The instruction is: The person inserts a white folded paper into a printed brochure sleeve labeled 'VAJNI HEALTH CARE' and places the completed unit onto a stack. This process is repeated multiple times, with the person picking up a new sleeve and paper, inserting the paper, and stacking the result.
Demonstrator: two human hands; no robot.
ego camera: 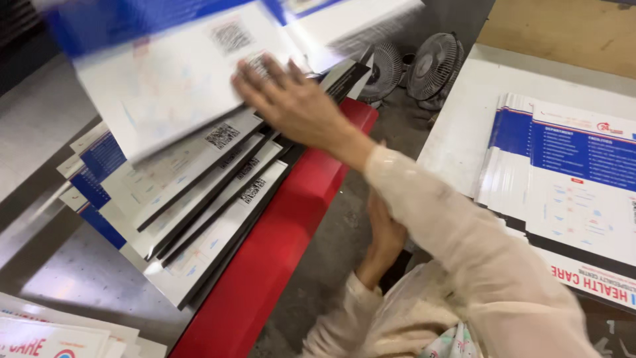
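Note:
My right hand point(291, 99) reaches across to the left and lies flat, fingers apart, on a blurred white and blue printed sheet point(165, 73). That sheet is above a fanned stack of similar flat printed cartons point(199, 199) with black edges and square code marks. The stack rests on a grey metal table against a red rail point(285, 238). My left hand point(384, 235) is raised beside the red rail, under my right forearm. Its fingers are hidden by the cream sleeve.
A second stack of blue and white printed sheets point(570, 172) lies on a white board at the right. Two small fans point(434, 66) stand on the floor behind the rail. More printed sheets point(46, 335) sit at the lower left corner.

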